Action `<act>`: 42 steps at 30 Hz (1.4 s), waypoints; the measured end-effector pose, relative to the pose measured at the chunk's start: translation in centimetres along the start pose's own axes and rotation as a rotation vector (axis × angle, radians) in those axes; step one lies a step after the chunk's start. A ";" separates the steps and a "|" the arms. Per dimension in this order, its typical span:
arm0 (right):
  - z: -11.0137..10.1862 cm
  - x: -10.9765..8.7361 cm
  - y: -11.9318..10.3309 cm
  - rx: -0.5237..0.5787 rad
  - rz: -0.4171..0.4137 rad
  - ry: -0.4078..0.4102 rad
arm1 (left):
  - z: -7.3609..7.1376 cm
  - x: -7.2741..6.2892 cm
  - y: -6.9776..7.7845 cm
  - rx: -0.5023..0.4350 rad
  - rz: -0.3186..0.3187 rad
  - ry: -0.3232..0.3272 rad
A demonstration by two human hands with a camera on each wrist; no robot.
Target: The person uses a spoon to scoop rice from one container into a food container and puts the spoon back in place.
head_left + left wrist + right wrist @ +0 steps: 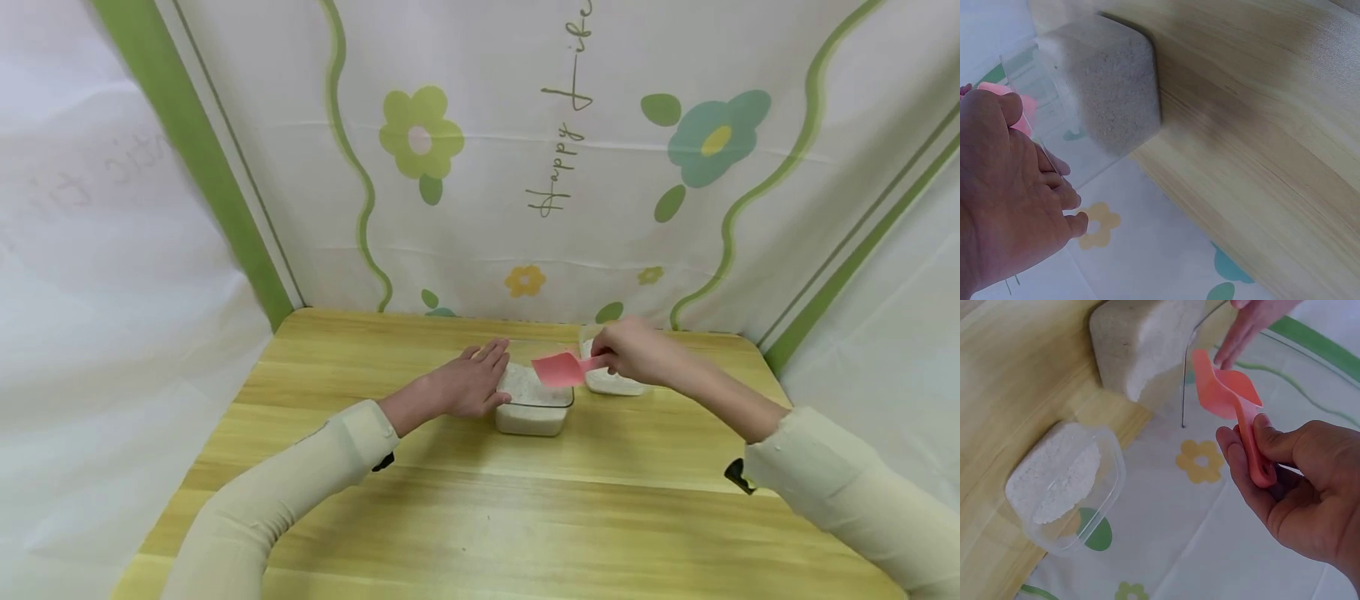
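My right hand point(637, 350) grips a pink scoop point(558, 369) by its handle, above the larger clear container point(529, 423). In the right wrist view, thumb and fingers wrap the handle of the tilted scoop point(1217, 397), and no powder shows in its bowl. Pale grainy powder point(1110, 94) fills the lower part of that larger container. My left hand point(472, 383) rests at its left rim with fingers extended; the left wrist view has the fingertips point(1071, 199) by the clear wall.
A smaller clear plastic tub point(1119, 469) with white powder point(1063, 475) stands to the right of the larger container, partly behind my right hand in the head view. Both are near the back edge of the wooden table point(480, 517). A flower-printed curtain point(480, 208) hangs behind.
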State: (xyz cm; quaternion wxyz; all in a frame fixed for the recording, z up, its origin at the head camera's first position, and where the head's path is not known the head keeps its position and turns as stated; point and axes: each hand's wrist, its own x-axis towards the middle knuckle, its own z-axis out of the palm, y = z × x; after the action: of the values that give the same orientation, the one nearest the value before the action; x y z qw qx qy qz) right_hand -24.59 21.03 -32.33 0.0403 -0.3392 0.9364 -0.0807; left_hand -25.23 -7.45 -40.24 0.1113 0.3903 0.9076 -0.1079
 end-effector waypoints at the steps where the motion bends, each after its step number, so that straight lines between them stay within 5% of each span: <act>1: 0.1 0.3 -0.1 -0.003 0.000 -0.023 | 0.0 0.0 0.0 0.002 0.001 0.001; 14: 0.1 1.1 -1.3 -0.190 -0.025 -0.102 | 0.1 0.3 -0.1 0.020 0.002 0.006; 24: 0.4 2.0 -1.8 -0.339 -0.012 0.032 | 0.2 0.4 -0.1 0.007 -0.004 -0.015; 33: 1.9 4.8 -3.2 -0.631 -0.158 0.077 | 0.2 0.3 -0.2 -0.006 -0.009 -0.014; 42: 4.7 7.6 -3.4 -0.680 -0.288 0.132 | 0.2 0.5 -0.3 -0.038 -0.002 0.009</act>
State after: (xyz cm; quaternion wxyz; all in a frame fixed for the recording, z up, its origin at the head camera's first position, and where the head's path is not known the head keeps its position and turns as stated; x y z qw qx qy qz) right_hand -27.71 13.01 -36.49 -0.1470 -0.4556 0.8529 0.2082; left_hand -25.78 -7.38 -40.56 0.1143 0.3875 0.9104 -0.0891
